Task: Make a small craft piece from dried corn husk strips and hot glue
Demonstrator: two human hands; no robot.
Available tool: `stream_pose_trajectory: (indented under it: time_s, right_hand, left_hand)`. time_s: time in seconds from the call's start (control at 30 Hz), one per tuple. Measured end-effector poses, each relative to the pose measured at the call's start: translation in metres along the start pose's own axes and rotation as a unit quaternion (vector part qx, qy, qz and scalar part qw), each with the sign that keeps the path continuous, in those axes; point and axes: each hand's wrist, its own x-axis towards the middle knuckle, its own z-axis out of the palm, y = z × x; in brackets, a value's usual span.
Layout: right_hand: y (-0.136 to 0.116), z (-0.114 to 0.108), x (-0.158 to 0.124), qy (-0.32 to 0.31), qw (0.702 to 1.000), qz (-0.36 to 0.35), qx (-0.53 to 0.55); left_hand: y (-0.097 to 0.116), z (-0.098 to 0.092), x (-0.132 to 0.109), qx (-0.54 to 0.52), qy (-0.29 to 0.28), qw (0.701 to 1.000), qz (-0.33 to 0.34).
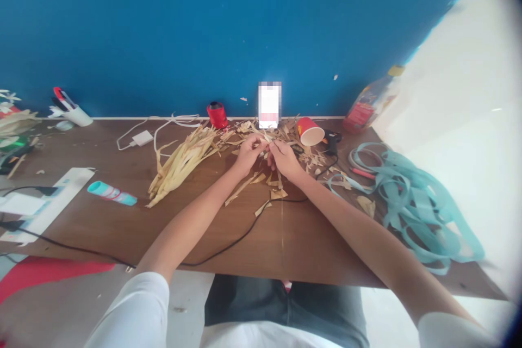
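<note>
My left hand (249, 153) and my right hand (284, 159) meet above the middle of the wooden table. Their fingertips pinch together around a small pale piece of corn husk (267, 142), mostly covered by the fingers. Below the right hand a thin light thread (282, 228) runs down toward the table's front edge; where it starts is hidden. Scraps of dried husk (278, 194) lie under and around both hands. Left of them rests a bundle of dried corn husks (183, 163).
A lit phone (269, 104) leans on the blue wall. Right of the hands are a tipped paper cup (310, 133), a black glue gun (332, 142) and heaped teal ribbon (408, 190). A black cable (240, 238) crosses in front. A power strip (61, 196) lies at left.
</note>
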Motion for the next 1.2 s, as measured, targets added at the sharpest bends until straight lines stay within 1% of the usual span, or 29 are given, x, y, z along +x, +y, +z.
stream_pose_trajectory:
  time_s: [0.1,0.17,0.3,0.43,0.53,0.67,0.73,0.87,0.93,1.0,1.07,1.13,1.17,1.2]
  right_hand:
    - [0.003,-0.001,0.001,-0.006,0.999,0.007,0.032]
    - [0.003,-0.003,0.002,-0.011,0.999,0.015,0.051]
    - [0.001,-0.009,0.005,-0.027,0.994,0.044,0.096]
    - [0.000,-0.010,0.006,-0.054,0.990,0.046,0.123]
    - [0.002,-0.009,0.006,-0.072,0.989,0.042,0.123]
    - [0.002,-0.008,0.007,-0.066,0.994,0.040,0.082]
    - [0.002,-0.008,0.007,-0.051,0.996,0.037,0.065]
    - [0.008,-0.007,0.009,-0.022,0.997,0.024,0.072]
    - [0.010,-0.007,0.009,-0.013,0.998,0.039,0.041]
    - [0.009,-0.009,0.010,-0.003,0.999,0.049,-0.019]
    - [0.004,-0.015,0.012,0.005,0.994,0.037,-0.101]
    - [-0.008,-0.028,0.015,0.015,0.980,0.018,-0.196]
    - [-0.015,-0.037,0.017,0.020,0.971,0.013,-0.237]
    - [-0.022,-0.048,0.018,0.041,0.961,0.018,-0.274]
  left_hand:
    - [0.001,0.001,-0.001,0.004,0.015,1.000,-0.006]
    - [0.001,0.001,-0.001,0.001,0.022,1.000,-0.021]
    - [0.002,0.002,-0.001,-0.035,0.020,0.998,-0.055]
    - [0.004,0.004,0.000,-0.076,0.026,0.995,-0.058]
    - [0.006,0.005,0.001,-0.093,0.015,0.993,-0.076]
    - [0.008,0.006,0.000,-0.093,0.010,0.992,-0.086]
    - [0.010,0.006,-0.001,-0.098,-0.004,0.992,-0.084]
    - [0.016,0.008,-0.004,-0.099,-0.075,0.989,-0.083]
    - [0.017,0.008,-0.004,-0.091,-0.076,0.990,-0.074]
    - [0.017,0.007,-0.004,-0.073,-0.056,0.994,-0.067]
    - [0.014,0.006,-0.002,-0.054,-0.027,0.996,-0.072]
    - [0.012,0.006,-0.001,-0.057,-0.002,0.994,-0.090]
    - [0.011,0.005,-0.001,-0.071,0.001,0.992,-0.104]
    - [0.010,0.005,-0.001,-0.087,0.003,0.989,-0.116]
